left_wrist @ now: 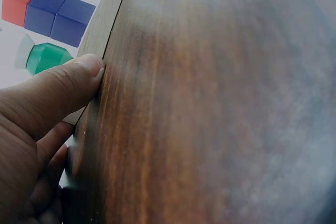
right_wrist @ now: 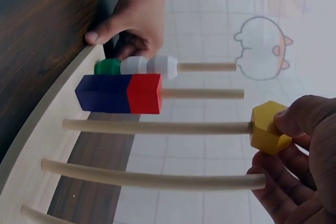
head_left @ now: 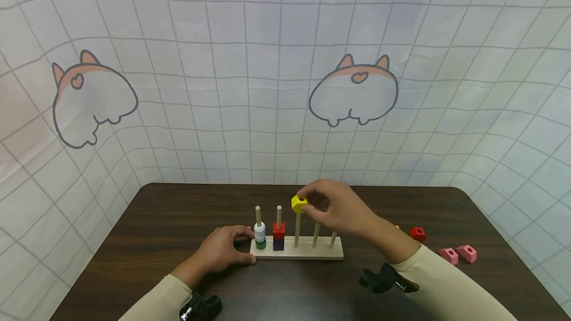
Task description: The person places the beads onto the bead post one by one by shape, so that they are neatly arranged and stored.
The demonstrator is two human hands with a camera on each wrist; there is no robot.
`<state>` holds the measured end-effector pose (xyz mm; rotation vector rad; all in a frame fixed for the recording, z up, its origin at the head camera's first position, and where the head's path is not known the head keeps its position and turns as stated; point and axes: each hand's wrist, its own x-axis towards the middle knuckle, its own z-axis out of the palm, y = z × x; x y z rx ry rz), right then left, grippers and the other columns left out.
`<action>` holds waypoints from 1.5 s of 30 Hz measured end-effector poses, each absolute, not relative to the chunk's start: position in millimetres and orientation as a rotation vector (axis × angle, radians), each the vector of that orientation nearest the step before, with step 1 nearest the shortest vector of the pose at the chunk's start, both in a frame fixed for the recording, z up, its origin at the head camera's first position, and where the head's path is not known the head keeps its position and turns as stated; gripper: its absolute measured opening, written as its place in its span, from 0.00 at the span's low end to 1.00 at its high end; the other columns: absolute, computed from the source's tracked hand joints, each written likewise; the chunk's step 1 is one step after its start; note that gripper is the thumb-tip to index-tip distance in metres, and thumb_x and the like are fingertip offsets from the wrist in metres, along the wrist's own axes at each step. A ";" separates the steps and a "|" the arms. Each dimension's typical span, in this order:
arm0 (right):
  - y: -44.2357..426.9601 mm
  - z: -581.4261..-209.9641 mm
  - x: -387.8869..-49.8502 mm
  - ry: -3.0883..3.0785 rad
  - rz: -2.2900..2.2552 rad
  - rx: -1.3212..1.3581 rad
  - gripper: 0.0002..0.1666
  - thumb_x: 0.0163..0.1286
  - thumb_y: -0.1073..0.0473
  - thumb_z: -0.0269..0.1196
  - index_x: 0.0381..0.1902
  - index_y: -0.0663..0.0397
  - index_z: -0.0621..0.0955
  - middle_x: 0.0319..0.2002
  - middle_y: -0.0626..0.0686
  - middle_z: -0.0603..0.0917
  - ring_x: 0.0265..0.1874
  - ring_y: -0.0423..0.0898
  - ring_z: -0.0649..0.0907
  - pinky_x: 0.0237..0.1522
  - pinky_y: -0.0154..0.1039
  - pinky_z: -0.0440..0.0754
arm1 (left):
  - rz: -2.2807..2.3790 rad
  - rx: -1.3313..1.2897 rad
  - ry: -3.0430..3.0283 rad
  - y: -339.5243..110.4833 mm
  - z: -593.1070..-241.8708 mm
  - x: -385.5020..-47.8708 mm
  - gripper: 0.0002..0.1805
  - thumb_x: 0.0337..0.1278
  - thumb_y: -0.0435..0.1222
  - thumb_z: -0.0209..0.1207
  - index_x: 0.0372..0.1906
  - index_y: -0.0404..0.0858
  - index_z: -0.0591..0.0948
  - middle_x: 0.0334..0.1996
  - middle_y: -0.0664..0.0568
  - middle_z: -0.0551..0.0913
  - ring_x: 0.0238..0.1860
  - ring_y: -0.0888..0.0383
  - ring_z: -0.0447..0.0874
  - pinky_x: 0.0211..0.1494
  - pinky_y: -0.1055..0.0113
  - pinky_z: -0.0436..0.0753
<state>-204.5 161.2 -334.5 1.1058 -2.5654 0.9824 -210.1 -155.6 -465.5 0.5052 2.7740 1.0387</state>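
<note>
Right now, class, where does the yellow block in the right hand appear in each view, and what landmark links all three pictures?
Head: yellow block slightly right of centre, below mid-height, at the top of the third peg from the left.
Left wrist: not in this picture.
Right wrist: right side, below mid-height, at that peg's tip.
Shared landmark: the red block stacked on blue blocks, upper left in the left wrist view.

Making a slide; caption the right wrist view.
Right hand holds yellow block at tip of bare peg; left hand grips wooden base.
</note>
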 end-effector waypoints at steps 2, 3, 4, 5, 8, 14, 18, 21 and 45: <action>158.8 -334.7 -203.0 -2.585 0.981 1.076 0.15 0.67 0.64 0.71 0.52 0.55 0.84 0.45 0.47 0.85 0.39 0.38 0.84 0.44 0.38 0.86 | 1.035 0.507 2.777 -155.6 -466.0 -210.4 0.29 0.39 0.51 0.81 0.51 0.53 0.86 0.58 0.51 0.85 0.63 0.48 0.79 0.64 0.42 0.74; 157.7 -335.0 -202.2 -2.597 0.980 1.056 0.15 0.67 0.64 0.71 0.51 0.55 0.84 0.45 0.47 0.85 0.39 0.38 0.83 0.44 0.38 0.86 | 1.035 0.508 2.778 -155.7 -466.2 -210.5 0.29 0.39 0.51 0.81 0.51 0.53 0.86 0.58 0.51 0.85 0.63 0.48 0.79 0.65 0.42 0.74; 156.5 -335.2 -201.0 -2.609 0.979 1.036 0.15 0.67 0.64 0.71 0.51 0.55 0.84 0.45 0.46 0.85 0.39 0.38 0.83 0.44 0.39 0.86 | 1.034 0.509 2.780 -155.8 -466.4 -210.6 0.29 0.39 0.51 0.81 0.51 0.53 0.86 0.58 0.51 0.85 0.63 0.48 0.79 0.65 0.42 0.74; 155.5 -335.8 -200.3 -2.621 0.979 1.017 0.15 0.68 0.63 0.71 0.51 0.54 0.84 0.45 0.46 0.85 0.39 0.38 0.83 0.44 0.40 0.86 | 1.034 0.509 2.780 -155.8 -466.6 -210.7 0.29 0.39 0.52 0.81 0.51 0.53 0.86 0.58 0.51 0.85 0.63 0.48 0.79 0.65 0.42 0.74; 152.4 -336.8 -197.0 -2.656 0.980 0.951 0.14 0.67 0.63 0.71 0.51 0.53 0.84 0.44 0.45 0.84 0.38 0.38 0.82 0.43 0.40 0.86 | 1.036 0.509 2.776 -155.9 -466.9 -210.7 0.29 0.40 0.52 0.81 0.51 0.54 0.86 0.59 0.51 0.85 0.63 0.48 0.79 0.65 0.42 0.74; 145.2 -338.4 -189.1 -2.700 1.036 0.799 0.14 0.67 0.63 0.71 0.50 0.51 0.85 0.44 0.44 0.84 0.39 0.38 0.82 0.42 0.37 0.84 | 1.034 0.501 2.770 -155.6 -466.6 -210.2 0.29 0.40 0.52 0.81 0.52 0.54 0.86 0.59 0.51 0.85 0.64 0.48 0.78 0.65 0.41 0.73; 139.9 -341.7 -183.8 -2.684 1.112 0.661 0.15 0.65 0.64 0.72 0.50 0.51 0.85 0.43 0.43 0.84 0.38 0.38 0.83 0.41 0.37 0.84 | 1.034 0.497 2.769 -155.3 -466.6 -210.4 0.29 0.40 0.53 0.81 0.52 0.54 0.86 0.58 0.52 0.85 0.64 0.48 0.78 0.66 0.41 0.73; 137.6 -347.3 -180.9 -2.633 1.164 0.594 0.16 0.64 0.65 0.72 0.49 0.51 0.85 0.43 0.43 0.85 0.37 0.39 0.83 0.39 0.36 0.84 | 1.039 0.498 2.768 -155.0 -466.4 -210.5 0.29 0.40 0.53 0.81 0.52 0.54 0.86 0.59 0.52 0.85 0.64 0.48 0.78 0.65 0.42 0.73; 138.0 -396.9 -184.3 -2.410 1.365 0.550 0.29 0.61 0.68 0.74 0.59 0.55 0.79 0.43 0.46 0.84 0.36 0.47 0.83 0.35 0.37 0.82 | 1.038 0.487 2.783 -152.0 -465.8 -210.9 0.29 0.39 0.51 0.82 0.51 0.53 0.86 0.59 0.50 0.84 0.64 0.47 0.79 0.65 0.42 0.74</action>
